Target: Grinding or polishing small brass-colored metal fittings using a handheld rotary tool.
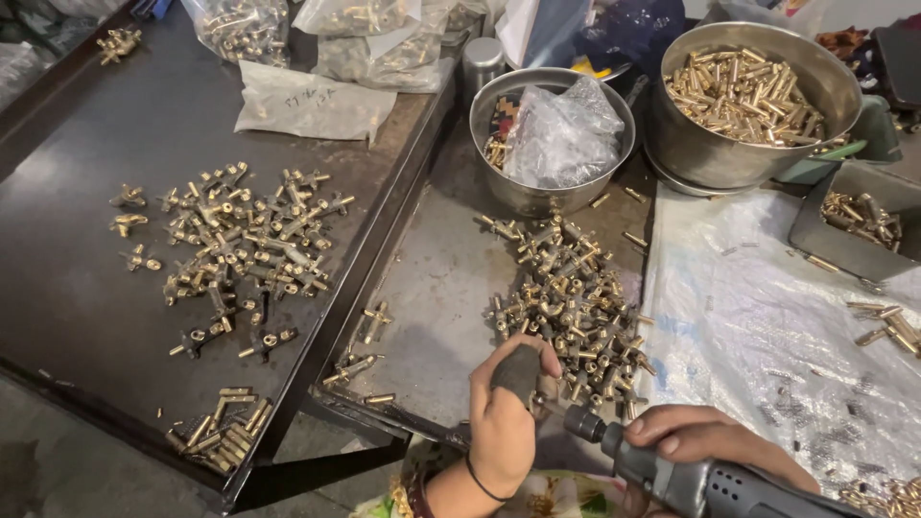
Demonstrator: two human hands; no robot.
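**Brass fitting held to a power tool at the desk's near edge**

The brass fitting (543, 395) sits between the two hands at the bottom of the view, just past the near edge of the desk (432, 288); most of it is hidden, and only a small glint shows beside the tool's nose. The left hand (504, 412) is curled tight around a dark rounded holder (516, 371), fingers pressed together over its top, a thin black band on the wrist. The right hand (705, 436) is wrapped around the grey handheld power tool (672, 475), thumb and fingers closed along its body, with the tool's black nose (581, 422) pointing toward the left hand and almost touching it.

Just beyond the hands lies a loose heap of brass valve bodies (571, 297) on the grey metal tray surface. To the left, on a darker tray (77, 307), a second spread of similar brass pieces (245, 240) is scattered, and a small cluster of short brass tubes (221, 432) rests near its front corner. At the back stand a steel bowl holding a crumpled clear plastic bag (561, 134) and a larger steel bowl (825, 77) full of brass rods. A sheet of clear plastic (758, 336) covers the desk on the right.
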